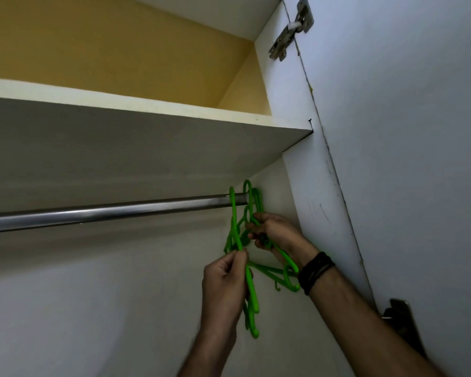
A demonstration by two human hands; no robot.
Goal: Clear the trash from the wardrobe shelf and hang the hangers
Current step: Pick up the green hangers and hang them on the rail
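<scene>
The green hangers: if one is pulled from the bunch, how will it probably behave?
The green hangers look thin and plastic, so probably light and fairly stiff. Their hooks and arms cross between the left hand and right hand, so one would likely snag.

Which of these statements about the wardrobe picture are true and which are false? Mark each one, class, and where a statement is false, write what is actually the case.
1. The hangers are green. True: the green hangers are bright green plastic.
2. Only one hand touches the hangers. False: the left hand and the right hand both grip them.
3. At least one hanger hook is over the metal rail. True: a hook sits over the metal rail near its right end.
4. The hangers hang at the rail's left end. False: they are at its right end, near the side panel.
5. The person's right wrist is bare. False: it wears a dark wristband.
</scene>
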